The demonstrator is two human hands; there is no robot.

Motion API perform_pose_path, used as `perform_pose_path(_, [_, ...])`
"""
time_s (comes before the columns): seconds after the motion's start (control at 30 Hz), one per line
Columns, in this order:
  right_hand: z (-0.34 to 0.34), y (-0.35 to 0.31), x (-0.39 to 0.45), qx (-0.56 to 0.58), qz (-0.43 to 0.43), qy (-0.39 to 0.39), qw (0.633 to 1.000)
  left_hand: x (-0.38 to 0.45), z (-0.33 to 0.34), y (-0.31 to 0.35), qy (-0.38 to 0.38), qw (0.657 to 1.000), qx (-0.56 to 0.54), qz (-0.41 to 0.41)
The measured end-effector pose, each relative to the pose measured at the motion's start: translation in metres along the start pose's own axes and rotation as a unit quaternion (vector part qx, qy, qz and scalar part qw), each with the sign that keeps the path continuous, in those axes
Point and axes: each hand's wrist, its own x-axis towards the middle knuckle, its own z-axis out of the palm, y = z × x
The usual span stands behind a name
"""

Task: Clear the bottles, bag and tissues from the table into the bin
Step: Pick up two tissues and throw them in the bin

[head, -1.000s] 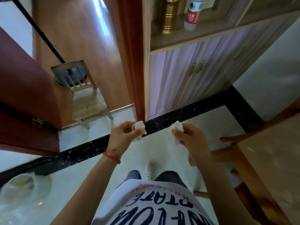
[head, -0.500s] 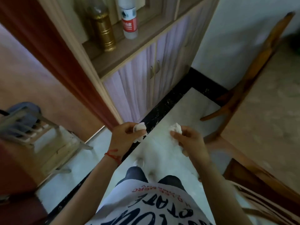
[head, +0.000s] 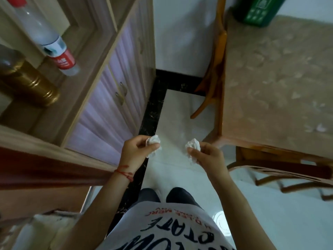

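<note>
My left hand [head: 137,150] is closed around a crumpled white tissue [head: 154,141] held in front of my body. A second crumpled white tissue [head: 193,147] is pinched in my right hand [head: 207,156], a short gap to the right. Both hands hover above the pale floor tiles. The table [head: 273,83] with its beige patterned top fills the right side. A green box-like object [head: 257,11] stands at the table's far edge. No bin is in view.
A wooden cabinet [head: 115,73] with purple doors stands on the left; its shelf holds a clear bottle [head: 48,37] with a red label and a gold container [head: 30,83]. Wooden chairs [head: 214,56] flank the table. A dark red door edge [head: 45,170] juts out lower left.
The view has swung to the right, from the doorway and small stool towards the cabinet and table. Both hands keep their tissues and stay about the same distance apart.
</note>
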Motion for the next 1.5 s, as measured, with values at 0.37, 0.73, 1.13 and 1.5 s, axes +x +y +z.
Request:
perform_pose_path(0.37, [-0.006,-0.052,0.096,0.014,-0.006,0.047,0.999,0.119,0.026,0.034,-0.049,0.999,-0.019,0.012])
perform_pose_path(0.73, [-0.028,-0.146,0.25,0.019,-0.027,0.022,0.999,0.273,0.065,0.105,-0.031,0.999,-0.029,0.026])
perform_pose_path(1.13, [-0.01,-0.216,0.372,0.047,-0.028,0.027,0.998,0.418,0.082,0.158,-0.071,0.996,-0.013,0.049])
perform_pose_path(1.5, [0.029,-0.297,0.492,0.056,-0.046,0.082,0.994,0.581,0.069,0.217,-0.102,0.991,0.017,0.088])
